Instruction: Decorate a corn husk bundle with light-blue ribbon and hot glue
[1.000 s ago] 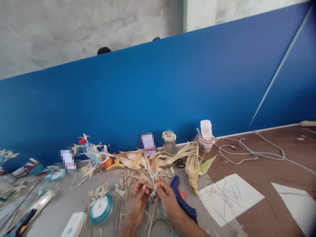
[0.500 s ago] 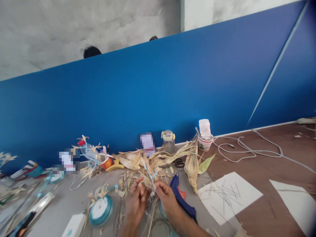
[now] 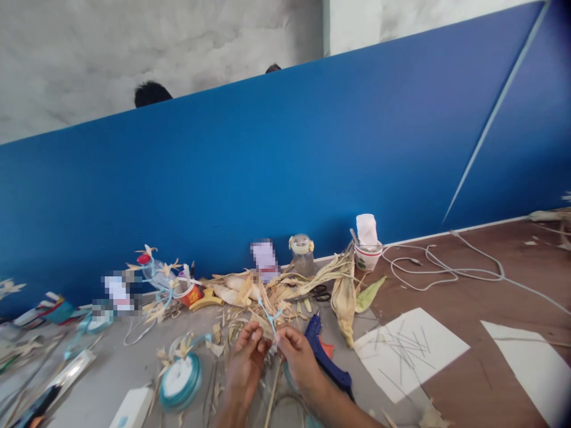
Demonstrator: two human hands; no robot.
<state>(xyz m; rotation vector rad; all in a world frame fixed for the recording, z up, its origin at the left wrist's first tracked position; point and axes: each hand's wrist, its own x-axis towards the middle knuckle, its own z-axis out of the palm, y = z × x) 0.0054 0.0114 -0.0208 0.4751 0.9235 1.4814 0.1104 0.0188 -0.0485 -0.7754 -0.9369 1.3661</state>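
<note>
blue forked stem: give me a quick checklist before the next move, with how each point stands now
1. Right-hand grip on the blue forked stem: ok, fingertips pinch its lower end.
2. Left-hand grip on the stem: cannot tell, fingertips close beside it.
3. Glue gun close by: ok, lying just right of the right hand.
4. Glue gun hot: cannot tell.
5. Ribbon roll clear of the hands: ok, lying apart to the left.
6. Surface free of scraps: not ok.

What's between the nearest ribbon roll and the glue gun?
In the head view, the left hand, the right hand and some dry husk scraps lie between the ribbon roll and the glue gun.
</note>
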